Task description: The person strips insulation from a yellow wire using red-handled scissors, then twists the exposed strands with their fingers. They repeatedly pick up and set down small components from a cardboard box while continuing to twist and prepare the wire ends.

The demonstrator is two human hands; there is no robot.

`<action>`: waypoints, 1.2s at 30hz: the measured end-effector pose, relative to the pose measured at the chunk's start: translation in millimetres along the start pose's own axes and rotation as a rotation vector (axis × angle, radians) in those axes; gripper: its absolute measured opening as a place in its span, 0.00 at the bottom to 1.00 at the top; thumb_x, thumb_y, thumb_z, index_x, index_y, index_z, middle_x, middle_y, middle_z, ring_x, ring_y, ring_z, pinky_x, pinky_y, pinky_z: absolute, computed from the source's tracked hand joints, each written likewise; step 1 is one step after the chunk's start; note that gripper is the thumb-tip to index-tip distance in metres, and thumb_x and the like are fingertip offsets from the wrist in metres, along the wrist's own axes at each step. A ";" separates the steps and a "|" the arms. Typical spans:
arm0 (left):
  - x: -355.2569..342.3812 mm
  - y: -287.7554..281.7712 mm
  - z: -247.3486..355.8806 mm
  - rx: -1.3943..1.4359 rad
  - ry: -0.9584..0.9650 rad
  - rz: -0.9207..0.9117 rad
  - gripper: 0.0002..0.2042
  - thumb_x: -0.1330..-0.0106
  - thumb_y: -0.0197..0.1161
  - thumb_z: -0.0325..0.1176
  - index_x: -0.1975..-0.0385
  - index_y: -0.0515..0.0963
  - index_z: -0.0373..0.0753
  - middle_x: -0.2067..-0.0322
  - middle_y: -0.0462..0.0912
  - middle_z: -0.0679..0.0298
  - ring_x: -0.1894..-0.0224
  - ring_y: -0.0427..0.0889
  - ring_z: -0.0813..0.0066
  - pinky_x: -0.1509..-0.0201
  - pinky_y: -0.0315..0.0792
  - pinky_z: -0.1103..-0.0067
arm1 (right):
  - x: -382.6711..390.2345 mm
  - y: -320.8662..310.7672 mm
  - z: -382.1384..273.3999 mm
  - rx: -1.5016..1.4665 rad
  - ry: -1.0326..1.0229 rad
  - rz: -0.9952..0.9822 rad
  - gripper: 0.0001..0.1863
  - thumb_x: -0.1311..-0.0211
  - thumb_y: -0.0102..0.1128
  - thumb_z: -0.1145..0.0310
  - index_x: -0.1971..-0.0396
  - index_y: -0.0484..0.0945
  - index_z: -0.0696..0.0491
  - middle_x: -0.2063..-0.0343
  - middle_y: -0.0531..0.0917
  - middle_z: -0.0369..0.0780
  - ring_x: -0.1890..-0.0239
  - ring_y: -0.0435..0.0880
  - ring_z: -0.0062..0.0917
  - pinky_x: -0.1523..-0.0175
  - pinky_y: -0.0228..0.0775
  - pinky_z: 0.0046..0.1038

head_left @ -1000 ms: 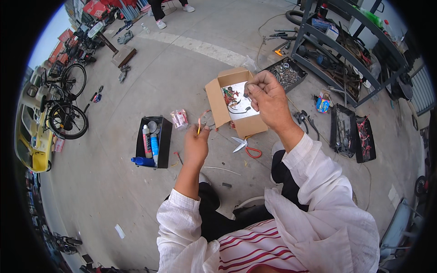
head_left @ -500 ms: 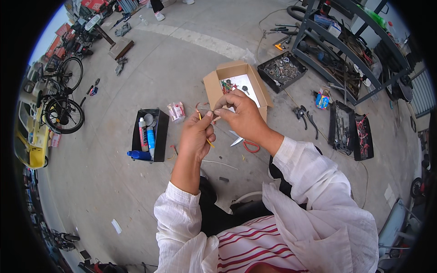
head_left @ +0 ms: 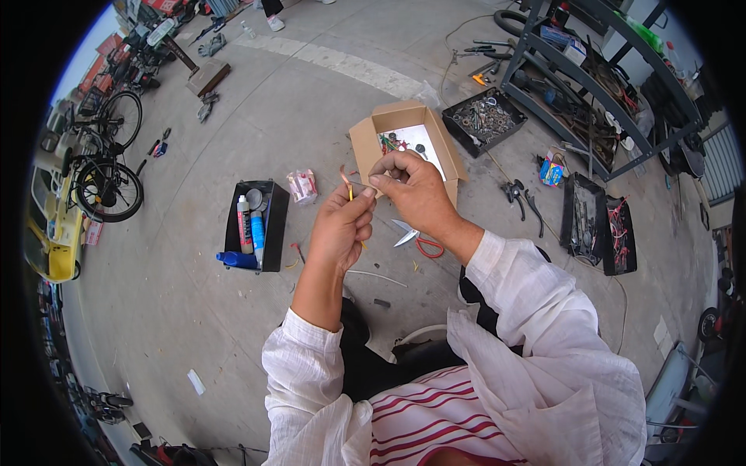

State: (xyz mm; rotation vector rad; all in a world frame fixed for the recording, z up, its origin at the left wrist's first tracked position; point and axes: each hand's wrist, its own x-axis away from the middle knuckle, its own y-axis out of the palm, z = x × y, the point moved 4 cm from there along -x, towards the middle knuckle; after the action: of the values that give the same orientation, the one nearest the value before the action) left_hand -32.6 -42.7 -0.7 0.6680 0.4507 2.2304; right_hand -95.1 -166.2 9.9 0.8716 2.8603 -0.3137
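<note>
My left hand (head_left: 339, 225) is closed on a thin yellow wire (head_left: 350, 192), whose bare copper-coloured end stands up above the thumb. The wire's other end shows below the fingers. Close beside it, my right hand (head_left: 416, 190) pinches with thumb and forefinger. What that pinch holds is too small to make out. Both hands are raised in front of the open cardboard box (head_left: 451, 151), which contains small red and green parts and a white sheet. Scissors (head_left: 429, 247) with red handles lie on the floor under my right wrist.
At left stands a black bin (head_left: 271, 247) with bottles, beside a small clear packet (head_left: 302, 186). A tray of metal hardware (head_left: 483, 122), pliers (head_left: 514, 196), more bins and a cluttered metal shelf (head_left: 579, 116) are on the right. Bicycles (head_left: 109, 193) stand far left.
My right hand has moved slightly right and the fingertips are a little farther apart. More of the wire's copper end now shows above my left hand.
</note>
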 end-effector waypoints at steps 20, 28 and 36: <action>9.8 23.0 7.7 -1.091 0.663 0.195 0.08 0.39 0.58 0.28 0.65 0.72 0.30 0.70 0.79 0.47 0.67 0.81 0.49 0.65 0.73 0.67 | 6.1 -19.4 -31.6 0.281 -0.359 0.117 0.11 0.47 0.62 0.67 0.64 0.83 0.54 0.65 0.76 0.42 0.59 0.74 0.33 0.49 0.63 0.33; 12.1 26.9 5.5 -1.032 0.652 0.123 0.06 0.36 0.57 0.27 0.68 0.70 0.31 0.76 0.73 0.63 0.74 0.70 0.80 0.71 0.66 0.80 | 3.9 -19.4 -32.8 0.022 -0.205 0.025 0.04 0.48 0.60 0.73 0.72 0.79 0.56 0.73 0.78 0.39 0.63 0.75 0.33 0.52 0.64 0.31; 12.6 31.5 -2.4 -0.843 0.453 0.010 0.06 0.35 0.56 0.29 0.68 0.70 0.32 0.76 0.72 0.64 0.74 0.68 0.77 0.70 0.64 0.79 | 5.4 -19.8 -31.1 0.156 -0.315 0.196 0.01 0.47 0.57 0.78 0.73 0.75 0.57 0.73 0.78 0.40 0.65 0.75 0.33 0.58 0.67 0.31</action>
State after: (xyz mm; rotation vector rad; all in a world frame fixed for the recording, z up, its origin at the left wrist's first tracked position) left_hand -59.1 -54.2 17.3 -0.2779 -0.2950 2.2900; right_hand -112.8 -172.0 42.1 1.0180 2.4666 -0.5986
